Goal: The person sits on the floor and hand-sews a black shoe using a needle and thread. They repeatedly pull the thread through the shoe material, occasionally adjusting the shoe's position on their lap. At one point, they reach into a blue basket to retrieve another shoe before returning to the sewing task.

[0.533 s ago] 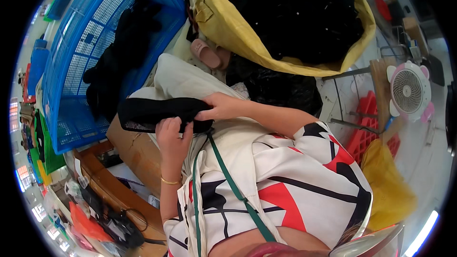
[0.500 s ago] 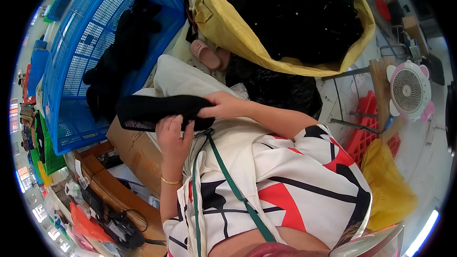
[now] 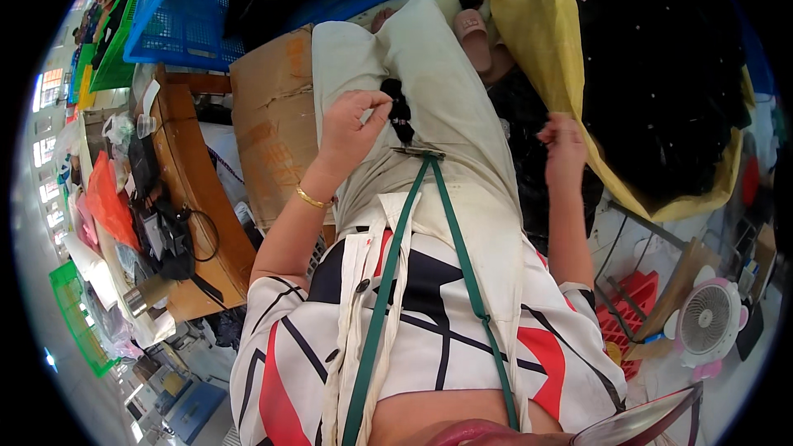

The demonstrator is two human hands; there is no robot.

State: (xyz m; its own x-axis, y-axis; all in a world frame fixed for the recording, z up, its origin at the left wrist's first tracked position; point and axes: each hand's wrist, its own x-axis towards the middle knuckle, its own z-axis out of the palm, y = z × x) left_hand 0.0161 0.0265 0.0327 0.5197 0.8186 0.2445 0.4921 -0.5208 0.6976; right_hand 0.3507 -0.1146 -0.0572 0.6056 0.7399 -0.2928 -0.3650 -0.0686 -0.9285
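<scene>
My left hand (image 3: pixel 353 125), with a gold bangle on its wrist, is raised over my lap. Its thumb and index finger are pinched together; what they hold, if anything, is too small to tell. Right beside the fingertips, a small black fabric-like piece (image 3: pixel 401 109) with pale specks lies between my thighs. My right hand (image 3: pixel 565 149) is held out at the near edge of a yellow bag (image 3: pixel 538 29), fingers curled closed and slightly blurred; I cannot make out anything in them. A green strap (image 3: pixel 395 268) hangs from my neck to a small dark metal piece (image 3: pixel 419 152) at my lap.
Black fabric items (image 3: pixel 661 74) fill the yellow bag. Ahead, a blue plastic basket (image 3: pixel 178 33) holds more black items. A cardboard box (image 3: pixel 268 116) and a wooden table (image 3: pixel 194 190) stand at my left. To the right are a fan (image 3: pixel 707 322) and a red crate (image 3: pixel 632 306).
The black fabric item held in both hands is no longer in them. My hands have moved apart, the right one out toward the yellow bag. The view has shifted.
</scene>
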